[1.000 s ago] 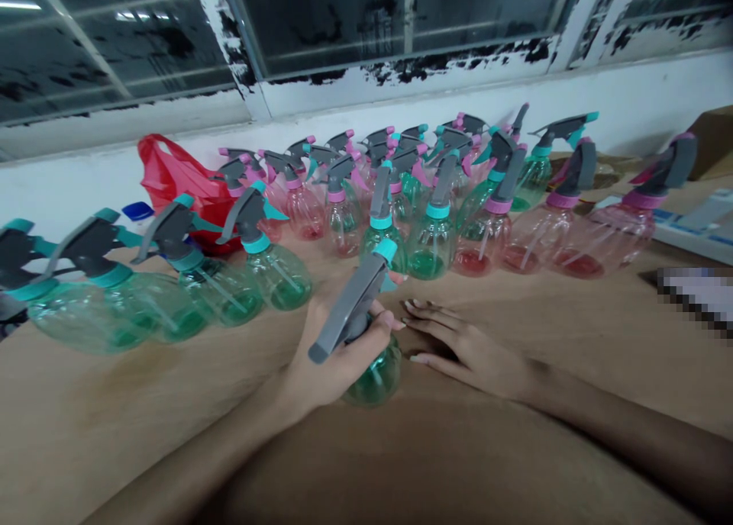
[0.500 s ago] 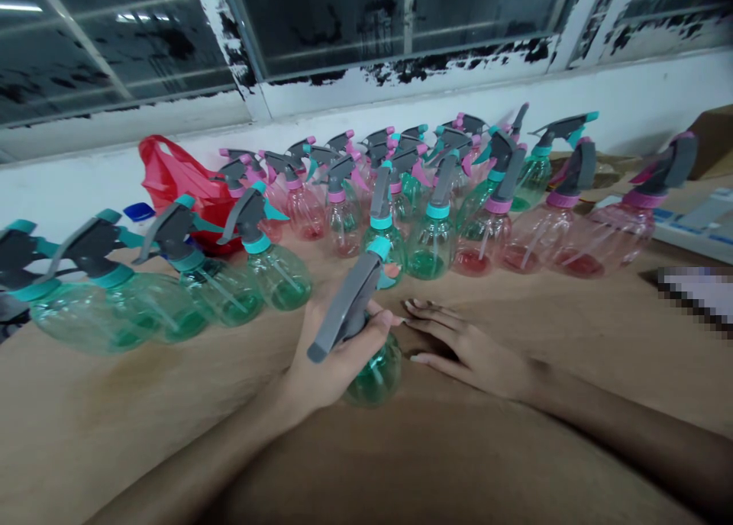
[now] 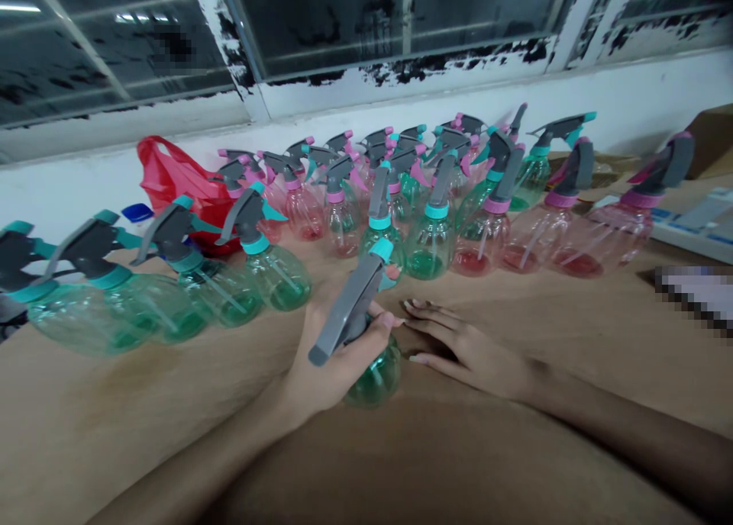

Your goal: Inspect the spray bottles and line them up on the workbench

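My left hand (image 3: 337,365) is wrapped round the neck of a green spray bottle (image 3: 375,376) with a grey and turquoise trigger head. The bottle is on the table in front of me, its nozzle pointing away. Part of its neck is hidden by my fingers. To the right of it, my right hand (image 3: 463,346) rests on the wooden table (image 3: 573,349) with fingers stretched out and nothing in it. Its fingertips are close to the bottle. Just beyond stands another green spray bottle (image 3: 424,250) with a turquoise collar.
Several green spray bottles (image 3: 280,277) line the left side; pink spray bottles (image 3: 481,246) stand at the right and back. A red plastic bag (image 3: 183,181) sits behind on the left. A blurred-out flat object (image 3: 695,292) and a cardboard box (image 3: 713,140) are at the right.
Almost nothing differs. The trigger head under my left hand tilted slightly and came back; both hands keep their places.
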The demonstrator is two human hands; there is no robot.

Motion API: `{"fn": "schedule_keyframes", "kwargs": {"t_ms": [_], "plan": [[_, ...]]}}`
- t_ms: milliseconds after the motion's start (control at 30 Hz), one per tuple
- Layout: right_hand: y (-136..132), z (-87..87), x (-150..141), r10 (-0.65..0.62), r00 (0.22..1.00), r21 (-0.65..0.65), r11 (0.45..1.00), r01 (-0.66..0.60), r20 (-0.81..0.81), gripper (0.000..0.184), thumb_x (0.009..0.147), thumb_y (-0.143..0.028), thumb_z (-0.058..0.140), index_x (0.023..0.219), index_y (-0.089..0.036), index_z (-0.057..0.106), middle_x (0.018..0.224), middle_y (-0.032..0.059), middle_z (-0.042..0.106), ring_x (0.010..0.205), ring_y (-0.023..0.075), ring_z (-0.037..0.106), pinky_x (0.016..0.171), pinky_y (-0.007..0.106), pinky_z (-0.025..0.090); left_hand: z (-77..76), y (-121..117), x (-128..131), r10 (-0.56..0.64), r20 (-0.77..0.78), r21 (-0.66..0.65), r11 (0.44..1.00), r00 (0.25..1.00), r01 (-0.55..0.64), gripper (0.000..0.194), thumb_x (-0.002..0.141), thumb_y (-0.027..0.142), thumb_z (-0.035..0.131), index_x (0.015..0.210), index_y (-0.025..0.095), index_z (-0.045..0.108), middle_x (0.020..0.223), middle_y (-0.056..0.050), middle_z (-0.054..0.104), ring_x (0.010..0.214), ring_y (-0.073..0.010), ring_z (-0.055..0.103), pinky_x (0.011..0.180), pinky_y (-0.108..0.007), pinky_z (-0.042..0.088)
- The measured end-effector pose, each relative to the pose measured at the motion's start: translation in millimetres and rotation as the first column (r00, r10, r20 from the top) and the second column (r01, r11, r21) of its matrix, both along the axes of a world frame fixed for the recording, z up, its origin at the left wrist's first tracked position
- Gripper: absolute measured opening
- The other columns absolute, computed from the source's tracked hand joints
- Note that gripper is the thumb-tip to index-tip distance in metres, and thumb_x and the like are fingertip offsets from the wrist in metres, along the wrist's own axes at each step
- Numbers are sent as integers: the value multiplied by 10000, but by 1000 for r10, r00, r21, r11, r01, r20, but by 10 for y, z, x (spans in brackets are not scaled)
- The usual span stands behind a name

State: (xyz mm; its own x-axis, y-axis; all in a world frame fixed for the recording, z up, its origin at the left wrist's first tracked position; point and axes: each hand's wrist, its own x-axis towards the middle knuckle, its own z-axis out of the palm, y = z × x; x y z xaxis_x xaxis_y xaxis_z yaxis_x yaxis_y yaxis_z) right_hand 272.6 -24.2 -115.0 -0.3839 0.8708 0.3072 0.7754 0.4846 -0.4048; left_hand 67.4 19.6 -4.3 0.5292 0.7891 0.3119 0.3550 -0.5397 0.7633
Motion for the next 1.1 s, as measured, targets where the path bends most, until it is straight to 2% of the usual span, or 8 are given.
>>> {"fn": "schedule_keyframes", "kwargs": {"t_ms": [133, 333, 433, 533, 633, 767, 967, 1100], "plan": [[1, 1, -2, 2, 1000, 5, 1000, -2, -11, 516, 894, -472, 462, 1337, -210, 440, 1394, 84, 460, 1321, 231, 358, 1076, 459, 341, 3, -12, 0, -26, -32, -21, 999, 999, 25, 160, 809, 255, 486, 872, 246, 633, 777, -24, 676, 775, -212, 649, 765, -389, 532], [1, -6, 4, 4, 999, 12, 1000, -3, -32, 512, 890, -468, 471, 1338, -223, 439, 1386, 78, 471, 1319, 234, 362, 1075, 466, 339, -1, -28, 3, 10, -5, -9, 1000, 1000, -10, 180, 804, 241, 500, 934, 245, 625, 879, -35, 692, 838, -220, 653, 840, -407, 508], [2, -6, 7, 7, 1000, 5, 1000, -7, -17, 518, 894, -468, 464, 1346, -220, 428, 1395, 77, 460, 1323, 229, 355, 1079, 461, 335, -3, -20, 6, 7, -3, -11, 1000, 1000, -7, 286, 789, 244, 515, 1065, 255, 589, 796, -22, 688, 797, -225, 657, 808, -412, 517], [2, 5, 6, 12, 1000, -1, 1000, -12, 5, 525, 898, -472, 454, 1350, -207, 422, 1402, 81, 450, 1327, 223, 348, 1084, 455, 330, -3, -31, 8, 21, -10, -18, 1000, 1000, -21, 309, 797, 244, 503, 1097, 246, 577, 790, -26, 682, 782, -223, 655, 780, -400, 521], [-1, 20, 0, 6, 1000, -3, 1000, -6, 11, 525, 899, -474, 450, 1336, -183, 440, 1402, 91, 448, 1329, 221, 345, 1088, 447, 325, 0, -43, 8, 27, -23, -26, 999, 999, -27, 220, 802, 260, 497, 984, 233, 616, 861, -43, 692, 787, -223, 654, 761, -392, 522], [-4, 17, -2, 4, 1000, -2, 1000, -4, -8, 512, 897, -467, 457, 1333, -199, 447, 1399, 87, 453, 1322, 230, 357, 1082, 458, 331, 16, -37, 16, -1, -22, -47, 999, 1000, 0, 165, 789, 255, 485, 840, 244, 642, 813, -29, 703, 713, -214, 660, 705, -379, 538], [1, -10, 9, 10, 999, 6, 1000, -10, -30, 517, 892, -465, 468, 1347, -223, 424, 1408, 76, 442, 1325, 236, 351, 1079, 473, 334, 41, -9, 15, -48, 27, -70, 996, 998, 50, 132, 686, 152, 509, 679, 228, 617, 963, -30, 710, 760, -199, 672, 751, -349, 548], [0, -8, 8, 2, 1000, -3, 1000, -1, 2, 516, 896, -471, 455, 1332, -194, 446, 1405, 79, 446, 1329, 225, 344, 1089, 442, 329, 55, 15, -4, -82, 24, 3, 997, 996, 82, 144, 675, 140, 518, 655, 227, 631, 906, -32, 703, 858, -222, 662, 865, -382, 510]]}}
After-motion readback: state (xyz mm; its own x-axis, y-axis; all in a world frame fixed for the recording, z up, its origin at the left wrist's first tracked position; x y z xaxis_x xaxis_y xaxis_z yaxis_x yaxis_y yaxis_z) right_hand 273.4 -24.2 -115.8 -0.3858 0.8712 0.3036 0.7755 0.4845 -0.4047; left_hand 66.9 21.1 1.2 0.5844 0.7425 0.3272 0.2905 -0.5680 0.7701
